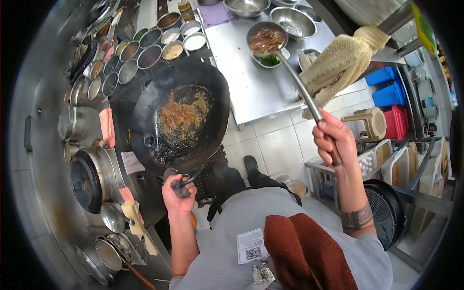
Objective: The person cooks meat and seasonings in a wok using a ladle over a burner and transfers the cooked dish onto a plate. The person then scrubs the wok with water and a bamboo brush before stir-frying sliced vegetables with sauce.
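Cloth [180, 190] is partly hiding the wok handle [197, 175]; left hand [177, 194] is clamping both, right hand [337, 138], reaching forward, is gripping a ladle [299, 85], brown contents [267, 41] looking unclear.

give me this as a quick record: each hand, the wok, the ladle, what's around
left hand: grips the wok by its handle with a grey cloth
right hand: holds the ladle by its handle
wok contents: brown bits and dark, shiny residue
ladle contents: brown food
below ladle: greens; contact unclear
nearby: steel table, seasoning containers, beige towel
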`<state>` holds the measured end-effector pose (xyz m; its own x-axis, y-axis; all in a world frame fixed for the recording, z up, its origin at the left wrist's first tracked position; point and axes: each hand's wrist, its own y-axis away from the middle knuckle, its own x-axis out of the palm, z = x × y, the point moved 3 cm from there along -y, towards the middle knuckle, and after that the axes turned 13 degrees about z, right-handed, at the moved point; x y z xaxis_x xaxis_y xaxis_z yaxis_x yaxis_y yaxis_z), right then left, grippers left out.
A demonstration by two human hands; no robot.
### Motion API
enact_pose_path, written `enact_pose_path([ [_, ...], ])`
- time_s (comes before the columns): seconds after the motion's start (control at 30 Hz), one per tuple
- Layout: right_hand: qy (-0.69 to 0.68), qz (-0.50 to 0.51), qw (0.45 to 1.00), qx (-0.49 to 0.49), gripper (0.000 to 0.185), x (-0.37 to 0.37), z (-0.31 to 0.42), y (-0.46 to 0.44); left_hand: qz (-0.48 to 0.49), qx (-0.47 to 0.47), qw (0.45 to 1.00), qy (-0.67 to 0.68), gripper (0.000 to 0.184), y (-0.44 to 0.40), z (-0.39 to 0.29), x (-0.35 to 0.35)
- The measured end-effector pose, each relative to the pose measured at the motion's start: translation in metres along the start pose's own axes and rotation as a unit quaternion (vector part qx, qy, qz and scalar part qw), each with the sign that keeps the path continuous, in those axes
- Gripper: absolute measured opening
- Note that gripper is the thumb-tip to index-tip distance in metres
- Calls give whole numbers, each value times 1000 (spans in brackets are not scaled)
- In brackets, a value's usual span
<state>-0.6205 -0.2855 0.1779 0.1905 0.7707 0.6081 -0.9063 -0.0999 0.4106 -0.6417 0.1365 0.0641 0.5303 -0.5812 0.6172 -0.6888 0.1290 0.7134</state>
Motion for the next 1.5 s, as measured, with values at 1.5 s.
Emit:
enact_pose_path([
  [1.5, 529, -150, 832, -74, 52, -96, -56, -44, -87, 63, 994, -19, 9, 43, 19, -67],
])
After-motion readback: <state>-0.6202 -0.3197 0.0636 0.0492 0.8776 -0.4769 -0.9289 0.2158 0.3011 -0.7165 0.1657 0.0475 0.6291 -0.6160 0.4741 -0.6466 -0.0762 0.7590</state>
